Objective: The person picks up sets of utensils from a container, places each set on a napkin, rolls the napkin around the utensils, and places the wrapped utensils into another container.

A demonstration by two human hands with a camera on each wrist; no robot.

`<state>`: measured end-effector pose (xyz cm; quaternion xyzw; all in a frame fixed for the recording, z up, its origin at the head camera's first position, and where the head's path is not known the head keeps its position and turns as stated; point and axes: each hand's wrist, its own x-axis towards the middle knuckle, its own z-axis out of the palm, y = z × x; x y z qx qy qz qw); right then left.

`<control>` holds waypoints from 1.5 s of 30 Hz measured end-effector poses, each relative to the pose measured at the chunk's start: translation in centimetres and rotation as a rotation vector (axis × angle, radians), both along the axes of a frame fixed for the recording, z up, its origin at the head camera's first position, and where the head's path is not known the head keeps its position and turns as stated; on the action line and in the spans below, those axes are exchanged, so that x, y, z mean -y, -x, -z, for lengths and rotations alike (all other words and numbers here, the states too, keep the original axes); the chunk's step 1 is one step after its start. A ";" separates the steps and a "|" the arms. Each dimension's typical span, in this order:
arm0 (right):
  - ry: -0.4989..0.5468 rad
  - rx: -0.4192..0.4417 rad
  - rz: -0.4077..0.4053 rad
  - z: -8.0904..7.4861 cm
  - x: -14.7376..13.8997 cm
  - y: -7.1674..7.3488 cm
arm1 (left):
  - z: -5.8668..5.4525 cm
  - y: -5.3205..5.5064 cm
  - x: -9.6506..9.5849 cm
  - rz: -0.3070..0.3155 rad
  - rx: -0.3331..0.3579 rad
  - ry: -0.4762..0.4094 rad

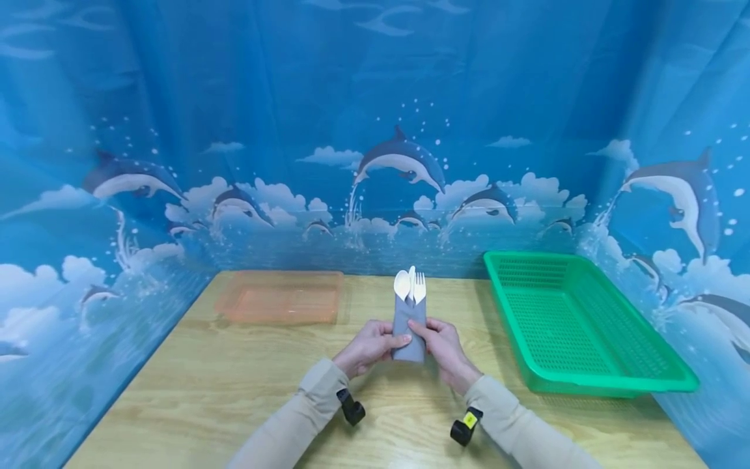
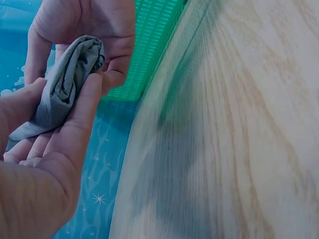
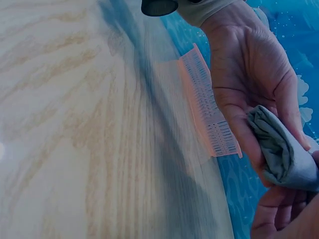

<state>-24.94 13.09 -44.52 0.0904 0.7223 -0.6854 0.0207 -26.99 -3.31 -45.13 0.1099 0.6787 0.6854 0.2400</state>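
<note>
A grey cloth napkin (image 1: 408,352) is folded into a flat pouch, held up above the table between both hands. From its top stick out a white spoon (image 1: 402,284), a white knife (image 1: 412,276) and a white fork (image 1: 419,286). My left hand (image 1: 370,345) grips the pouch's left side, thumb across the front. On the other side my right hand (image 1: 446,348) pinches it, its thumb also on the front. Both wrist views show the rolled lower end of the napkin (image 2: 67,84), its layers folded inward, with fingers around it.
An orange, see-through plastic basket (image 1: 281,298) lies at the table's back left. To the right stands a large green plastic basket (image 1: 562,326) with slotted walls. Behind the wooden table (image 1: 193,391) hangs a blue dolphin-print curtain (image 1: 293,130).
</note>
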 end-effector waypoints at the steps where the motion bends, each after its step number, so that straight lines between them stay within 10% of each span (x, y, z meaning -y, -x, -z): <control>1: 0.002 0.004 -0.002 0.0 0.0 0.0 | 0.0 0.0 0.0 0.001 0.002 -0.002; 45: -0.096 -0.028 -0.088 -0.3 -1.0 0.6 | -0.1 0.3 -0.5 -0.068 -0.038 -0.038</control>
